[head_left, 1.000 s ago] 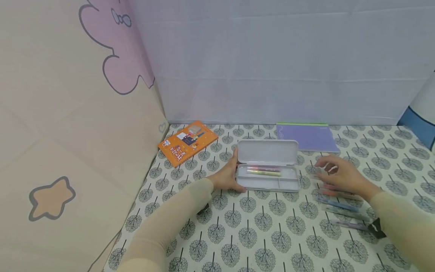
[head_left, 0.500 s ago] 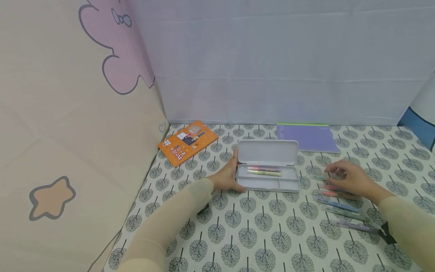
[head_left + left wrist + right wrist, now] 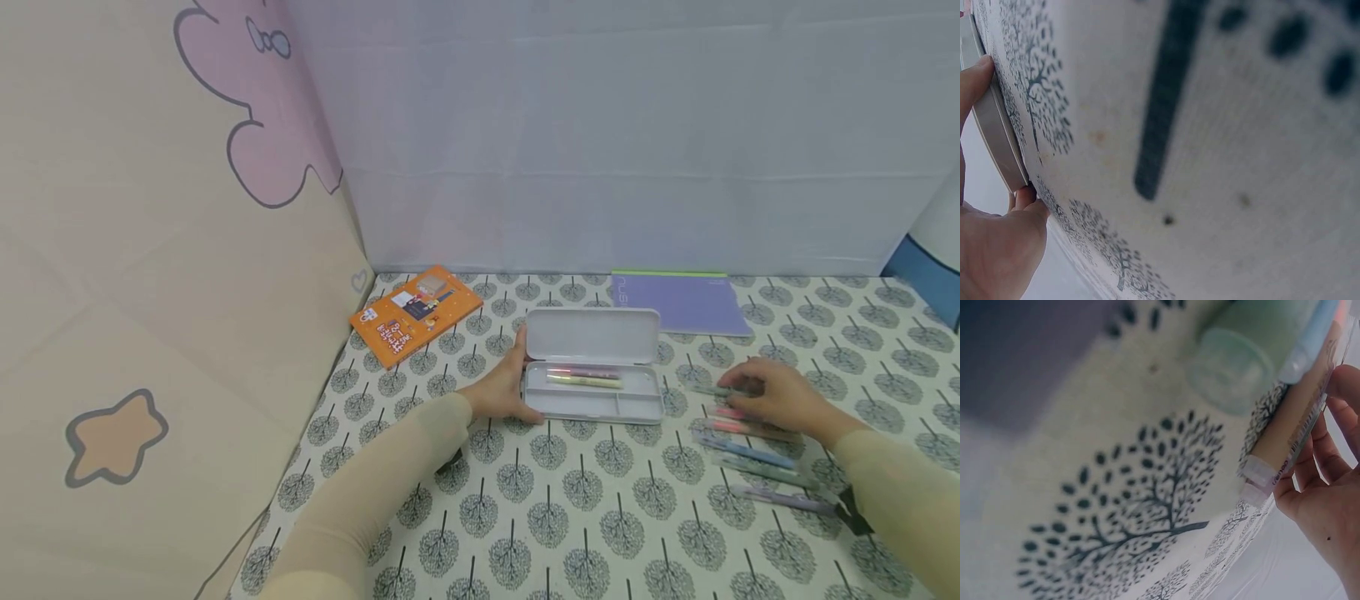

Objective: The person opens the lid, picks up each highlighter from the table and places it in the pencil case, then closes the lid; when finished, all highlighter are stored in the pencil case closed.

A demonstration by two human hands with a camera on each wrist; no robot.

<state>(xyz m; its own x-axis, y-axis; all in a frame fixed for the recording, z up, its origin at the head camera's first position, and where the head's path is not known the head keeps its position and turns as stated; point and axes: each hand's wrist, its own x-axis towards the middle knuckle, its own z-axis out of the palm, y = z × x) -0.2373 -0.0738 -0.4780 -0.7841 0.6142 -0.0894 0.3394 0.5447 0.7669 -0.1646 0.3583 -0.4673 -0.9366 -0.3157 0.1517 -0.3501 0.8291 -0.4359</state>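
Observation:
A white pencil case (image 3: 570, 406) stands with its lid raised on the patterned cloth; a yellow marker pen (image 3: 585, 381) and a pinkish one lie in its back compartment. My left hand (image 3: 498, 389) grips the case's left end, thumb at the front corner and fingers toward the back. At the right, my right hand (image 3: 776, 396) pinches a pale green marker pen (image 3: 703, 389), its far end partly hidden by the fingers. Just in front of that hand lie red-tipped pens (image 3: 750, 428), a blue pen (image 3: 750, 451), a darker green pen (image 3: 765, 469) and a purple pen (image 3: 783, 498).
An orange book (image 3: 416, 317) lies at the back left, near the beige wall hanging (image 3: 187, 292). Behind the case, a purple notebook (image 3: 682, 304) rests against the back edge by the pale curtain (image 3: 600, 167).
My right hand has moved back a little to the right, then lowered, its fingertips closing on the pale green marker pen. My left hand and the pencil case stay put.

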